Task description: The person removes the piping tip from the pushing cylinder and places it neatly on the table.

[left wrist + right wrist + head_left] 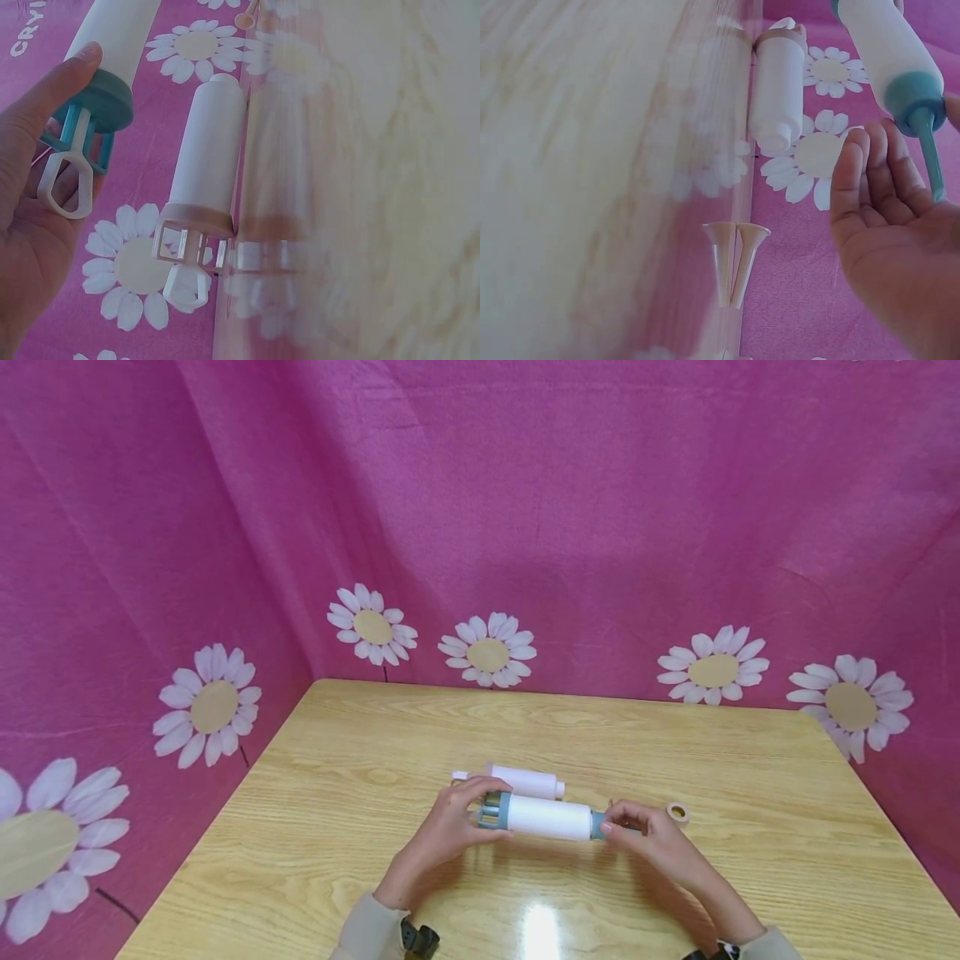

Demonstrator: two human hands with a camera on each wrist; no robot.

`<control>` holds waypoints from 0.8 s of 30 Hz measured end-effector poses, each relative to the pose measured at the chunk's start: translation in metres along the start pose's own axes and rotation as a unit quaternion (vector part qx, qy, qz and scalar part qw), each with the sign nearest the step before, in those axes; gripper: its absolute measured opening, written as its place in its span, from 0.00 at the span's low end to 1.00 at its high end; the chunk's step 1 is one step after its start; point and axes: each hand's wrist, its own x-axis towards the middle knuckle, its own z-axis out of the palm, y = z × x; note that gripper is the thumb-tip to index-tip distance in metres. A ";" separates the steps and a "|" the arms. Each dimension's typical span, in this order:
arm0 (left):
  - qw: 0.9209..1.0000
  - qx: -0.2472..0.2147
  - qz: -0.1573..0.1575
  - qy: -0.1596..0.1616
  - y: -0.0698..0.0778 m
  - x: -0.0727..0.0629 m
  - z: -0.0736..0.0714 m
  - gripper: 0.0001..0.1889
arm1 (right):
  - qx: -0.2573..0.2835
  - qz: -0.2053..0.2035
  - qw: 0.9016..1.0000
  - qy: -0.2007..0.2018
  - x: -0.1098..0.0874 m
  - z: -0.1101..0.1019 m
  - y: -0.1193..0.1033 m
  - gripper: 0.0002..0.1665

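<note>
A white piping syringe [550, 817] with teal ends lies level between both hands, above the table. My left hand [446, 827] grips its back end, thumb along the barrel at the teal collar [109, 97]. A white ring handle [46, 187] sticks out there beside the palm. At the front end, my right hand [663, 842] pinches the teal end cap, from which a long thin teal nozzle [928, 154] runs over the palm. Part of the right thumb is cut off in the right wrist view. Behind lies a second white piping syringe [523, 781] with a beige collar.
A beige cone-shaped nozzle [678, 812] lies on the wooden table [360, 793] just beyond the right hand. A pink cloth with daisies [600, 527] hangs along the table's back and left edges.
</note>
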 end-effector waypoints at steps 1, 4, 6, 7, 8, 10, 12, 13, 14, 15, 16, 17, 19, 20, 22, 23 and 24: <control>1.000 0.001 0.001 0.000 0.000 0.000 0.000 0.28 | 0.003 -0.010 1.000 0.005 0.000 0.001 0.000 0.09; 1.000 0.000 -0.002 0.000 -0.001 0.000 -0.001 0.28 | -0.002 -0.058 0.998 0.023 0.001 0.003 0.003 0.07; 1.000 -0.004 -0.008 0.000 -0.001 -0.001 -0.001 0.28 | -0.009 -0.089 0.995 0.037 0.002 0.004 0.004 0.09; 1.000 -0.006 -0.010 0.000 -0.001 -0.001 -0.001 0.27 | -0.015 -0.104 0.993 0.044 0.002 0.004 0.005 0.10; 1.000 -0.006 -0.011 0.001 -0.001 -0.001 -0.001 0.27 | -0.021 -0.118 0.991 0.052 0.003 0.005 0.006 0.12; 1.000 -0.007 -0.009 0.002 -0.001 -0.001 -0.001 0.27 | -0.035 -0.144 0.987 0.064 0.003 0.005 0.008 0.16; 1.000 -0.004 -0.005 0.003 -0.002 -0.001 -0.001 0.27 | -0.049 -0.164 0.982 0.074 0.004 0.006 0.009 0.19; 1.000 -0.002 -0.003 0.003 -0.002 -0.001 -0.001 0.27 | -0.054 -0.173 0.980 0.078 0.005 0.007 0.009 0.21; 1.000 0.000 -0.002 0.004 -0.002 -0.001 -0.001 0.28 | -0.061 -0.183 0.978 0.081 0.005 0.007 0.010 0.21; 1.000 0.003 0.000 0.004 -0.002 -0.001 -0.001 0.28 | -0.067 -0.191 0.976 0.084 0.005 0.007 0.010 0.22; 1.000 0.003 0.001 0.004 -0.003 -0.001 -0.001 0.28 | -0.070 -0.196 0.974 0.085 0.005 0.007 0.010 0.22; 1.000 0.002 0.000 0.003 -0.003 -0.001 -0.001 0.28 | -0.069 -0.197 0.974 0.084 0.005 0.007 0.009 0.22; 1.000 -0.002 -0.002 0.001 -0.003 -0.001 -0.002 0.28 | -0.055 -0.184 0.978 0.077 0.004 0.007 0.008 0.22; 1.000 -0.004 -0.004 0.000 -0.003 -0.001 -0.002 0.28 | -0.044 -0.171 0.982 0.070 0.004 0.006 0.008 0.21; 1.000 -0.010 -0.006 -0.003 -0.002 -0.002 -0.002 0.28 | -0.018 -0.127 0.990 0.053 0.003 0.005 0.006 0.16; 1.000 -0.011 -0.007 -0.003 -0.002 -0.002 -0.002 0.28 | -0.008 -0.104 0.994 0.044 0.002 0.005 0.005 0.14; 1.000 -0.011 -0.008 -0.003 -0.001 -0.002 -0.003 0.28 | 0.002 -0.079 0.996 0.032 0.002 0.004 0.004 0.12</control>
